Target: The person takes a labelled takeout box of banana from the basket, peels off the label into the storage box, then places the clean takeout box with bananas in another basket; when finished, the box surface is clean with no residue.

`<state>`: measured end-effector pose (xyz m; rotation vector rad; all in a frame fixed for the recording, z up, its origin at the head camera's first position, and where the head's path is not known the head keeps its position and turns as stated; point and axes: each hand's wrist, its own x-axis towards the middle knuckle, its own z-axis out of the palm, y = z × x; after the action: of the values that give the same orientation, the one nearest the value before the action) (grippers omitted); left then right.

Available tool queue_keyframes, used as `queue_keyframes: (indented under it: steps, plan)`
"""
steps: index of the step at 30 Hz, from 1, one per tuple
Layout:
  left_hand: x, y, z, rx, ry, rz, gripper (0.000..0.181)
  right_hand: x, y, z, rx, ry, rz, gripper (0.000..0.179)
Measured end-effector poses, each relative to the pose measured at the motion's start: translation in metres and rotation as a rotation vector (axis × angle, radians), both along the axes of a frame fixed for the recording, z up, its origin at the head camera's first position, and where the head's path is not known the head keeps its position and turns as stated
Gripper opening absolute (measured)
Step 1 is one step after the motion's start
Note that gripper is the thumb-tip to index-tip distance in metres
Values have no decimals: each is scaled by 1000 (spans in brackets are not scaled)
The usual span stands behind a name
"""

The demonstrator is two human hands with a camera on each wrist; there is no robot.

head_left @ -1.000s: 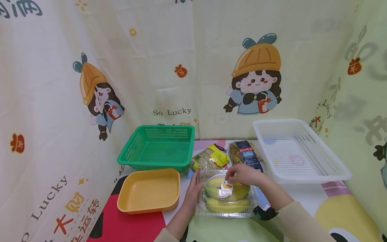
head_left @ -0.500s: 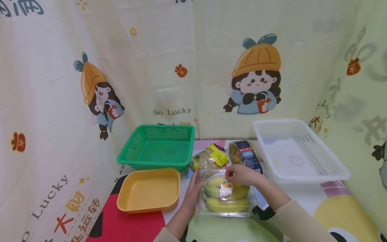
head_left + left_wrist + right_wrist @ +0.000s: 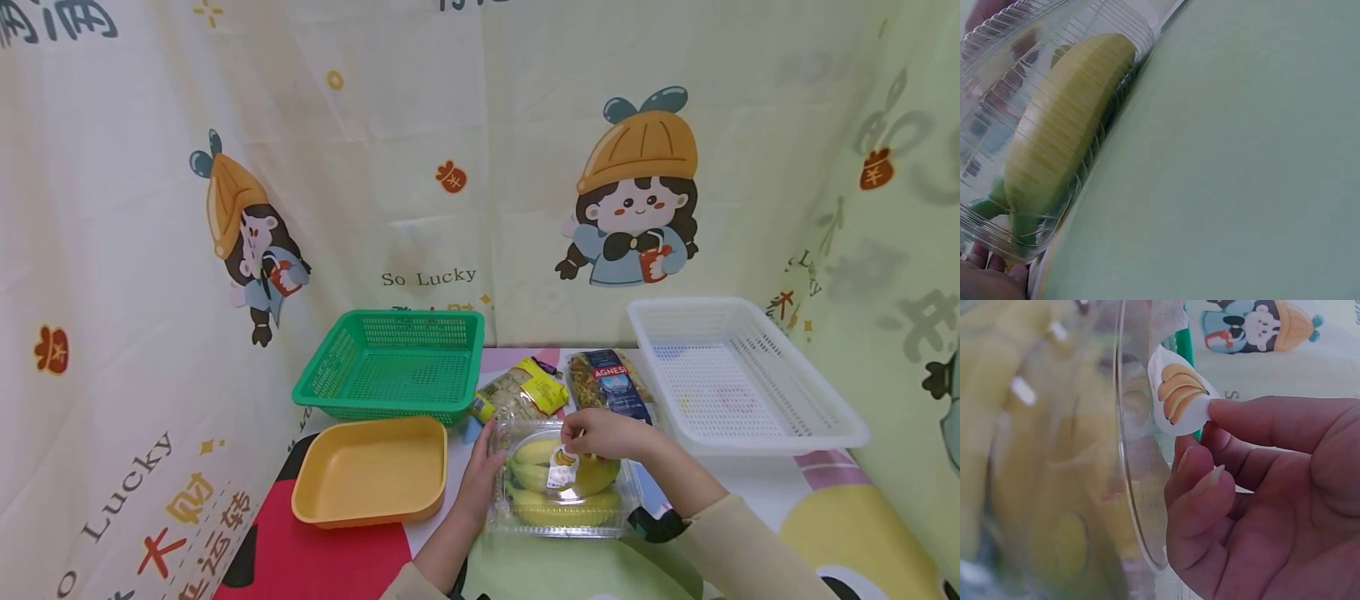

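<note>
Nearest, two beige sleeves [image 3: 738,542] reached in over the tabletop [image 3: 330,567], which bore large red, green and yellow prints. Clear hinged-type box [image 3: 558,531] lay flat between the hands, with bananas [image 3: 566,508] inside. Left hand [image 3: 474,482]: grip loosely extended, fingers along the box's left side, thumb at the lid's edge. Right hand [image 3: 609,436]: grip closed to a pinch, thumb and forefinger on the edge of a white sticker [image 3: 562,475] with a banana picture, above the lid. Right wrist view showed the pictured end raised clear of the plastic; whether the other end adhered could not be told.

Left of the box, apart from it: orange tray [image 3: 367,479]. Just behind the box: yellow bag [image 3: 542,393], lying aslant, and to its right a pasta pack [image 3: 609,382] labelled AGNESI. Farther back stood a green basket [image 3: 405,375] at left, behind the tray, and a white basket [image 3: 712,383] at right. Beyond, a cream curtain [image 3: 517,200] with cartoon figures.
</note>
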<state>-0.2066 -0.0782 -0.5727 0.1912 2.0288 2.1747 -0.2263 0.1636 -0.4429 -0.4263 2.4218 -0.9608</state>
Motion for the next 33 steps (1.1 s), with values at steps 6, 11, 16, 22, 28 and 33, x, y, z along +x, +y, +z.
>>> queue_keyframes:
  steps: [6, 11, 16, 22, 28, 33]
  plan:
    - [1, 1, 2, 4, -20, 5, 64, -2, 3, 2, -46, -61, -2, 10]
    - [1, 1, 2, 3, -38, 14, 63, -4, 6, 5, -87, -92, -6, 8]
    - [0, 1, 1, 2, -35, 17, 63, -8, 7, 4, -156, -109, -43, 8]
    - [0, 1, 0, 10, -32, 11, 63, -12, 10, 2, -237, -61, -44, 16]
    - [-1, 1, -2, 5, -28, 12, 64, -13, 10, 2, -258, -17, -49, 15]
    - [-1, 0, 1, -14, -27, 17, 64, -13, 9, 7, -250, 18, -88, 14]
